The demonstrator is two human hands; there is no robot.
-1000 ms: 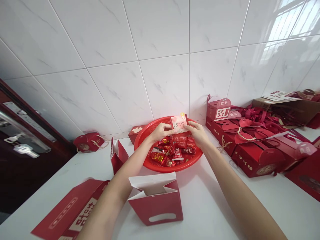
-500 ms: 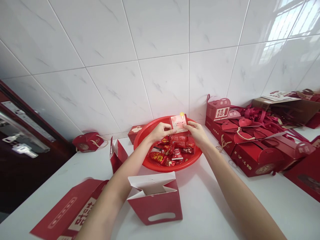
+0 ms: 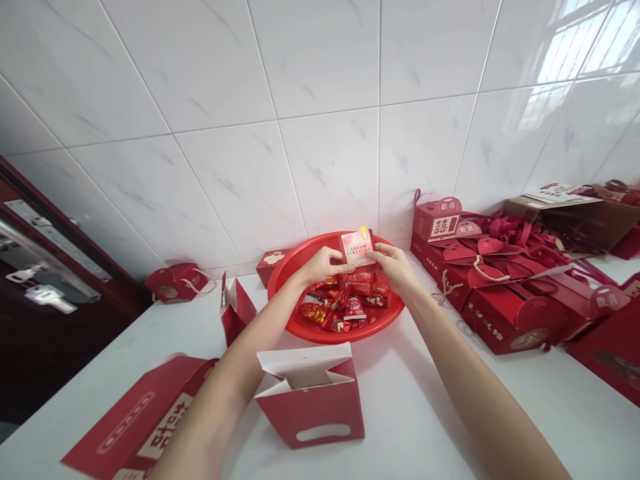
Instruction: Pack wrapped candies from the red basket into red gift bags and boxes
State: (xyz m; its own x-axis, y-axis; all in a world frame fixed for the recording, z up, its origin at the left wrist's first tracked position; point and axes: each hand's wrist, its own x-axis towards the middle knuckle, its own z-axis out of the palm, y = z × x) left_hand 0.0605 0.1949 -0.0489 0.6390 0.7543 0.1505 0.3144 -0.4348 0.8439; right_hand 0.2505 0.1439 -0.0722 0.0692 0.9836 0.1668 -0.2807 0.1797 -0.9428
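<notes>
A small pink card (image 3: 357, 247) with printed writing and a yellow mark at its top is held up between both my hands. My left hand (image 3: 324, 264) pinches its left edge, and my right hand (image 3: 393, 263) grips the right edge. Both are closed on it above a red plastic basket (image 3: 281, 312). Inside the basket lie several red wrapped sweets (image 3: 354, 307), some partly covered by the card and my hands. Nearer to me stands a red paper gift box (image 3: 320, 417), its top open and its inside white.
On the left are a flat red box (image 3: 125, 413), a narrow red bag (image 3: 236, 310) and a small corded box (image 3: 177, 282). Several red gift boxes (image 3: 515, 313) and ribbons (image 3: 505, 233) crowd the right. A tiled wall (image 3: 330, 167) closes the back; keys (image 3: 50, 298) hang from a door at left.
</notes>
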